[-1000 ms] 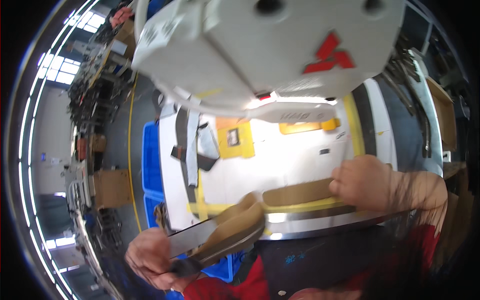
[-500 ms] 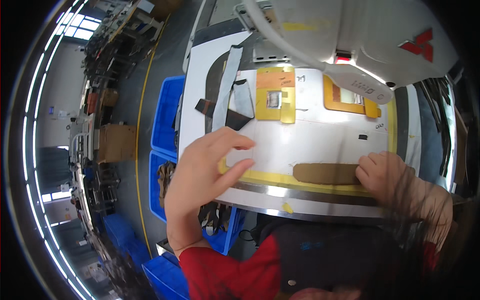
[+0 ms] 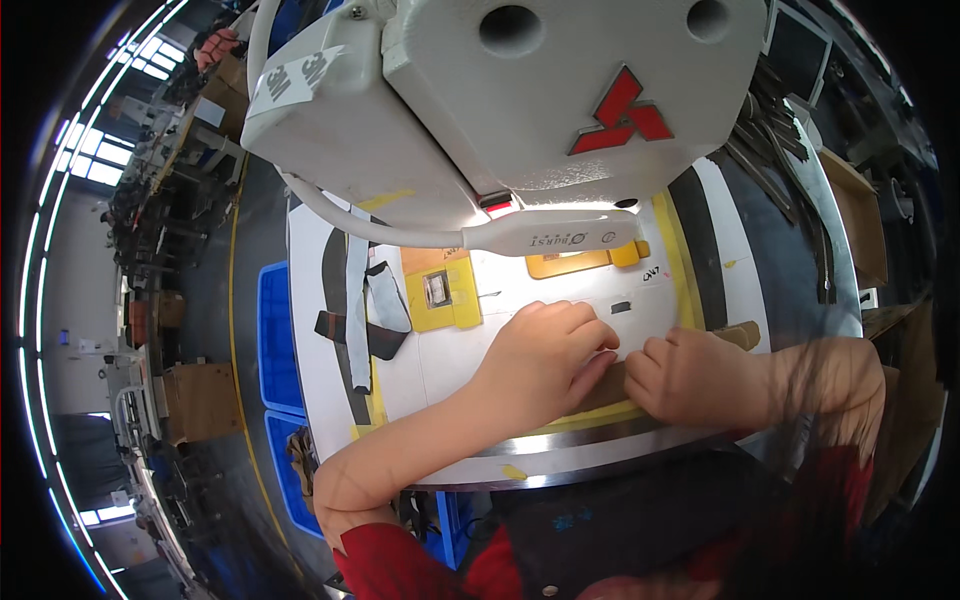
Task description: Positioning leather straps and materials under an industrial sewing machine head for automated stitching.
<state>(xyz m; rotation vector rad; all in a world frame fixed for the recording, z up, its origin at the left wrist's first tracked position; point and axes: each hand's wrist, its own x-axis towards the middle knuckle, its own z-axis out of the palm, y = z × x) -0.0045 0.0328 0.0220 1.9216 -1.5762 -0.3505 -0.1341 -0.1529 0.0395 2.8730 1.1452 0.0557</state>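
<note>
A flat brown strip with a rounded end [image 3: 738,335] lies along the near edge of the white work surface, largely covered by both hands. Closed over it, my right hand [image 3: 700,378] has its fingers curled. My left hand [image 3: 545,360] reaches in beside it with bent fingers, thumb and index together at the strip; just what they pinch is partly hidden. A small black piece [image 3: 621,307] lies just beyond the hands.
A large white sewing machine head [image 3: 570,100] overhangs the far side, a pale cable-like arm [image 3: 540,232] below it. Yellow plates [image 3: 445,295] and grey-black strips [image 3: 385,300] lie left. Blue bins [image 3: 280,345] stand at left; dark strips [image 3: 790,170] hang at right.
My left hand has moved right from open air to the brown strip beside my right hand, and its fingers have closed. The view has shifted, bringing more of the machine in.
</note>
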